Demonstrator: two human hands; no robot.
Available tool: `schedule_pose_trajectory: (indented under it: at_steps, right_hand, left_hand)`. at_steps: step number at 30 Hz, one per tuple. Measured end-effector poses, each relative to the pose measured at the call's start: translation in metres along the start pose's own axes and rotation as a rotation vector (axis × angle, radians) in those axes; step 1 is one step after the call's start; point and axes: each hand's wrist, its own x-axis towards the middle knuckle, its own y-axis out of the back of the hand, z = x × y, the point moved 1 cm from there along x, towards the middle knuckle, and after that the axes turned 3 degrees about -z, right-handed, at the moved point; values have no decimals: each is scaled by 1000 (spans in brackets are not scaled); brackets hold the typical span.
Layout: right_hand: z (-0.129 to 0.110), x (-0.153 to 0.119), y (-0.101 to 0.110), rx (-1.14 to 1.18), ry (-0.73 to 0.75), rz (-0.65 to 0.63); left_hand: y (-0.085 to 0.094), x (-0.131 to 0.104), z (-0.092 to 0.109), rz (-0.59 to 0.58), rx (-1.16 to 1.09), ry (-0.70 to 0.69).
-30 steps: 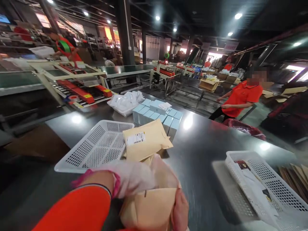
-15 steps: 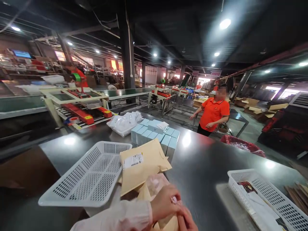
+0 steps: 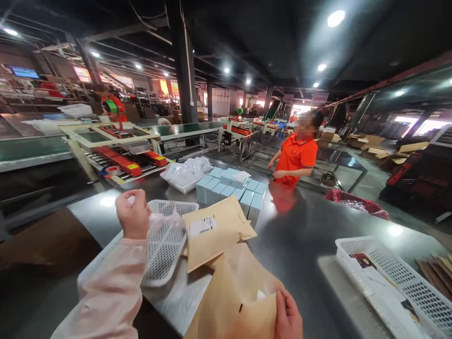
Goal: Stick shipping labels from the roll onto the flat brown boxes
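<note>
My left hand [image 3: 132, 214] is raised over the left side of the white perforated basket [image 3: 164, 282], closed in a fist. Crumpled pinkish clear plastic [image 3: 165, 220] trails from it to the right, blurred, and a bit of white shows in the fist. At the lower middle, my right hand [image 3: 289, 314] grips the edge of an open brown paper mailer [image 3: 226, 301] between thumb and fingers. A small white thing shows at the mailer's mouth. Just beyond lies a filled padded mailer [image 3: 219, 226] with a white label, leaning over the basket's right side.
Light blue boxes [image 3: 213, 190] stand grouped behind the mailers, beside a basket of white plastic packets [image 3: 185, 174]. A second white basket [image 3: 383, 263] with flat items is at right. A person in an orange shirt [image 3: 298, 153] stands across the metal table [image 3: 300, 245].
My left hand has left the right one and swung up and left with the clear plastic. My right hand now holds the open mailer's edge. The orange-shirted person has shifted left.
</note>
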Motion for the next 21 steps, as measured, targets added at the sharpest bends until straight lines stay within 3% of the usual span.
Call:
schedule_pose_trajectory:
  at_steps: [1,3,5,6,7,9,11,17,21]
  right_hand:
    - [-4,-1,-1,-4,-25,-4]
    - [-12,-2,-1,-5,-46,-30]
    - [-18,1,0,1,-30,-100]
    - [-20,3,1,4,-22,-153]
    - [-23,5,4,3,-18,-213]
    - [-27,8,11,-13,0,-348]
    - [-31,12,22,-71,43,-433]
    - [-26,23,61,-139,79,-285]
    - [-22,27,70,-113,78,-358]
  left_hand:
    - [8,-2,-6,-15,46,11]
    - [2,-27,-30,-252,140,98]
    - [-24,-69,-64,-801,226,290]
    - [-40,-90,-81,-988,226,367]
    - [-56,-107,-95,-1087,215,389]
    - [-79,-128,-115,-1165,200,377]
    - [-89,-133,-123,-1179,184,353]
    - [-68,-118,-138,-1173,59,316]
    - [-61,-117,-147,-1243,40,229]
